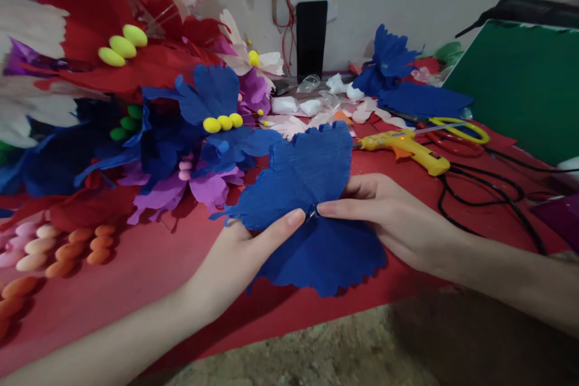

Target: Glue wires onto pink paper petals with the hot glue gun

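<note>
A blue crepe paper butterfly (312,163) with wavy-edged wings is held between both hands above the red tabletop. My left hand (239,259) grips it from the left, thumb on top close to the centre and fingers hidden beneath. From the right, my right hand (384,211) pinches it, with the thumb or forefinger pressed at the middle and the rest behind the upper wing. A small shiny spot (312,212), perhaps glue, shows at the centre between the two fingertips. Just beyond the right hand lies a yellow glue gun (407,148).
Finished paper butterflies with egg-shaped bodies (224,123) crowd the left side. Orange and pink foam egg strips (70,252) lie at front left. Yellow-and-red scissors (456,129), black cable (493,181), a green board (520,84) and a leaning phone (311,39) stand or lie behind.
</note>
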